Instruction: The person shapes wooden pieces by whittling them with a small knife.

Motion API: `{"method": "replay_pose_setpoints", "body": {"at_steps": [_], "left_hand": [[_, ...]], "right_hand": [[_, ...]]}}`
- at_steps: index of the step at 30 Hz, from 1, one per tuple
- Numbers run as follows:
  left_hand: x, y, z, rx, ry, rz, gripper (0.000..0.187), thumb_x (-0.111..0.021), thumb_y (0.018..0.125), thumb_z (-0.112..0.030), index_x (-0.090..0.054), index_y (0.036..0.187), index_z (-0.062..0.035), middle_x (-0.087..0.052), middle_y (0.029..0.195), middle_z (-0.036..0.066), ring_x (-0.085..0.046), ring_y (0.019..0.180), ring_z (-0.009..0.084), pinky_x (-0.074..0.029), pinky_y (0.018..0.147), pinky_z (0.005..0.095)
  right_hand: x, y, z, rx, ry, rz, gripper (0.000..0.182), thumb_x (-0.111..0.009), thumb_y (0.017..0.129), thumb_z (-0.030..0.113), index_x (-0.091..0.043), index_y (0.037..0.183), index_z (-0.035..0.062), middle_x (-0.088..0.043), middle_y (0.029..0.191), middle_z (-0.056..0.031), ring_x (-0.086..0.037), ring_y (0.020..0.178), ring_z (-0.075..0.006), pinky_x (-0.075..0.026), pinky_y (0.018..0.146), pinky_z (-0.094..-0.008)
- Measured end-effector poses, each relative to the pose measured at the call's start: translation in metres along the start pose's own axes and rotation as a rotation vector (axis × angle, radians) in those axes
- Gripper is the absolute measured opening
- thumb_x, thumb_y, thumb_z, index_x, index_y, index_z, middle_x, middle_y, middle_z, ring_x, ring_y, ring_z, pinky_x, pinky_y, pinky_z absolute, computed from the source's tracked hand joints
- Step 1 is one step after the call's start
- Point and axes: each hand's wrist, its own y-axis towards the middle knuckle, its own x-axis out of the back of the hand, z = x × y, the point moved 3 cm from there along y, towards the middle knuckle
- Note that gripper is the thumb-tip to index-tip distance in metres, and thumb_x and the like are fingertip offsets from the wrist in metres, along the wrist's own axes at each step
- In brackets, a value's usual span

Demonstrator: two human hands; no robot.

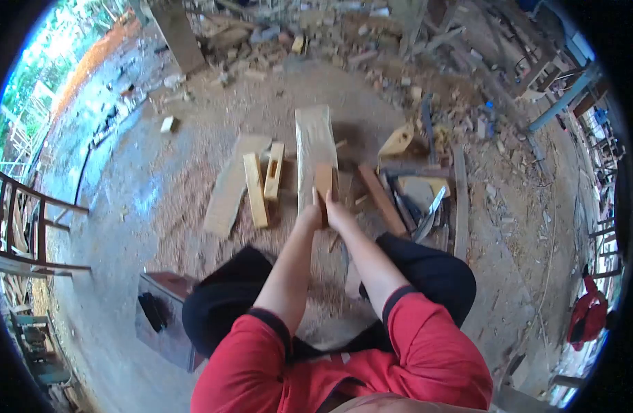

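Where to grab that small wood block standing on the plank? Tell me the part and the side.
Take the small wood block by its lower end, coming from the near side, one palm on each long face. It stands upright on the pale plank, so the flat sides are open. The left hand and right hand already clasp it there.

Person crouched or seated low, knees spread wide. Both arms reach forward and down between the knees, forearms bare, red sleeves ending above the elbows. Left hand [308, 215] and right hand [338, 215] sit side by side, nearly touching, fingers curled closed in a grip. Wrists roughly straight, elbows slightly bent, forearms converging toward the hands.
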Motion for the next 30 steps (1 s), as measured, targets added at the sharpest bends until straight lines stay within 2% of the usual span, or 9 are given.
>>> {"method": "replay_pose_setpoints", "body": {"at_steps": [6,11,14,20,22,23,24,27,30], "left_hand": [[0.059,-0.083,-0.036,0.135,-0.059,0.066,0.117,-0.077,0.062,-0.017,0.013,0.135,0.0025,-0.062,0.096,0.02,-0.061,0.088,0.0306,-0.05,0.073,0.0368],[0.067,-0.112,-0.045,0.08,-0.072,0.104,0.117,-0.075,0.062,-0.02,0.015,0.132,0.0072,-0.059,0.09,0.03,-0.062,0.079,0.036,-0.05,0.069,0.0421],[0.065,-0.091,-0.035,0.085,0.012,0.128,0.118,-0.073,0.067,-0.02,0.024,0.133,-0.0049,-0.063,0.092,0.021,-0.064,0.08,0.0297,-0.051,0.069,0.0379],[0.091,-0.027,-0.026,-0.156,0.18,0.313,0.118,-0.072,0.065,-0.021,0.024,0.127,0.0101,-0.062,0.088,0.025,-0.063,0.078,0.0314,-0.047,0.077,0.0405],[0.108,0.005,-0.016,-0.189,-0.039,0.038,0.121,-0.076,0.061,-0.022,0.018,0.128,0.0129,-0.059,0.085,0.029,-0.06,0.074,0.0382,-0.047,0.074,0.0387],[0.114,0.029,-0.015,-0.216,0.076,0.131,0.084,-0.073,0.062,-0.027,-0.02,0.116,0.0092,-0.062,0.084,0.024,-0.061,0.079,0.0345,-0.048,0.075,0.0368],[0.124,0.055,-0.012,-0.24,0.113,0.169,0.085,-0.073,0.062,-0.027,-0.019,0.116,0.0088,-0.062,0.085,0.024,-0.061,0.079,0.0344,-0.048,0.075,0.0369],[0.156,0.123,0.001,-0.282,0.109,0.233,0.086,-0.073,0.062,-0.025,-0.016,0.118,0.0076,-0.062,0.086,0.024,-0.061,0.08,0.0342,-0.048,0.075,0.0374],[0.192,0.183,0.009,-0.296,0.107,0.267,0.088,-0.073,0.062,-0.023,-0.013,0.119,0.0064,-0.061,0.088,0.023,-0.061,0.08,0.034,-0.048,0.075,0.0378]], "right_hand": [[-0.005,-0.033,0.002,-0.189,0.144,0.113,0.053,-0.026,0.092,0.021,-0.004,0.14,0.0127,-0.051,0.11,-0.0305,-0.056,0.095,-0.038,-0.044,0.083,-0.0442],[-0.029,-0.042,0.004,-0.018,-0.037,0.167,0.105,-0.066,0.072,0.01,0.016,0.137,0.015,-0.058,0.099,-0.0267,-0.06,0.083,-0.0344,-0.047,0.076,-0.0421],[-0.023,-0.021,0.017,-0.053,-0.214,0.266,0.105,-0.066,0.072,0.011,0.018,0.136,0.0076,-0.059,0.097,-0.0265,-0.06,0.084,-0.0342,-0.047,0.074,-0.0417],[0.019,0.035,0.018,0.063,-0.252,0.279,0.088,-0.052,0.08,0.015,0.016,0.135,0.0037,-0.058,0.096,-0.0283,-0.06,0.084,-0.0367,-0.047,0.076,-0.0433],[0.036,0.071,0.016,0.072,-0.211,0.228,0.086,-0.049,0.082,0.014,0.018,0.136,0.0086,-0.058,0.095,-0.0284,-0.06,0.084,-0.0364,-0.048,0.075,-0.0429],[0.04,0.094,0.013,0.051,-0.219,0.18,0.085,-0.049,0.083,0.017,0.017,0.136,0.0111,-0.058,0.095,-0.0276,-0.061,0.081,-0.035,-0.048,0.075,-0.0427],[0.045,0.12,0.01,0.03,-0.225,0.133,0.083,-0.048,0.085,0.021,0.017,0.137,0.0136,-0.059,0.095,-0.0268,-0.062,0.078,-0.0336,-0.049,0.075,-0.0425],[0.096,0.182,0.014,-0.167,0.125,0.525,0.096,-0.062,0.079,0.015,0.014,0.138,0.0204,-0.061,0.097,-0.0186,-0.061,0.071,-0.0274,-0.051,0.065,-0.0418],[0.112,0.265,0.0,-0.197,0.093,0.55,0.12,-0.076,0.063,0.002,0.014,0.136,0.0334,-0.062,0.089,-0.0118,-0.059,0.068,-0.0204,-0.051,0.062,-0.0393]]}}
